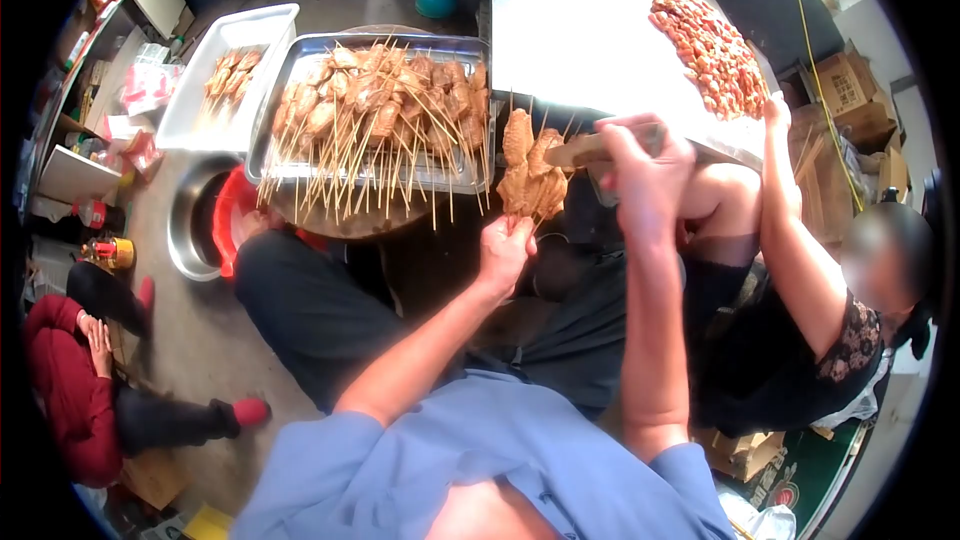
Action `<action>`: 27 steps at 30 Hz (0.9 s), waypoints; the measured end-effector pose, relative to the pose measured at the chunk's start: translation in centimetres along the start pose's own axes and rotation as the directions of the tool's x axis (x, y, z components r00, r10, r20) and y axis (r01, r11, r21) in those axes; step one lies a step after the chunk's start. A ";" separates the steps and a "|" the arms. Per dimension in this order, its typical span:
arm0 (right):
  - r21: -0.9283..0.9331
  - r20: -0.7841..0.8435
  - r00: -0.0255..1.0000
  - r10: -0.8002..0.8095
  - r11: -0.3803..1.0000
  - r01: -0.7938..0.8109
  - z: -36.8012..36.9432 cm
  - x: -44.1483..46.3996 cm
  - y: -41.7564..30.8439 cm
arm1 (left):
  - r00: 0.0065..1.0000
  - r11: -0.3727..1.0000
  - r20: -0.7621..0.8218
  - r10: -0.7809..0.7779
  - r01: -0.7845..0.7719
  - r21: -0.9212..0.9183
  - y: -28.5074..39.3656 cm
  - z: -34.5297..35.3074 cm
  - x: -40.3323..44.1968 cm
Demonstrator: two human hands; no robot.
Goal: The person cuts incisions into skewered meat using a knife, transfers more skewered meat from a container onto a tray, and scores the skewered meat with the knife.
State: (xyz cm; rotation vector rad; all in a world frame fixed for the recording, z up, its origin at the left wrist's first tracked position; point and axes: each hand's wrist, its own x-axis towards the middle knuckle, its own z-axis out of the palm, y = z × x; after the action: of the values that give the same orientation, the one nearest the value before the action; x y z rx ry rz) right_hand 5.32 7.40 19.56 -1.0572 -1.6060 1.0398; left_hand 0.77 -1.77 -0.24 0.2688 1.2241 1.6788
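Note:
Skewered meat pieces stand upright in my left hand, whose fingers are closed round the lower ends of the sticks. My right hand is at their right, closed on a pale brown flat object that reaches to the meat; what it is I cannot make out for sure. Left of my hands, a metal tray holds many meat skewers, their sticks pointing toward me.
A white bin with skewers stands far left, above a metal basin and red basin. Cut meat lies on the metal table. One person sits at right, another at far left.

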 end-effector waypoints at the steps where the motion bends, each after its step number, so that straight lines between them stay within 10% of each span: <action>1: -0.011 -0.024 0.999 -0.032 0.999 0.032 0.7 0.2 2.6 | 1.000 1.000 0.008 -0.027 0.027 -0.012 0.2 0.1 -0.1; 19: 0.101 0.061 0.995 0.074 0.992 -0.080 -3.7 -4.9 -0.8 | 0.999 0.996 0.036 -0.014 0.011 0.094 0.4 -2.0 -3.5; 27: 0.071 0.052 0.997 -0.055 0.996 0.052 -1.9 -1.4 -2.8 | 0.961 0.962 0.097 0.259 -0.266 0.067 1.6 -0.2 1.6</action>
State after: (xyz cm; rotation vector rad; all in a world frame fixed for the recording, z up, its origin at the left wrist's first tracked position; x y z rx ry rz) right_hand 6.96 5.55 22.32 -0.9421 -1.6205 1.0883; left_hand -1.07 -0.55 0.40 0.5693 1.2321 1.8246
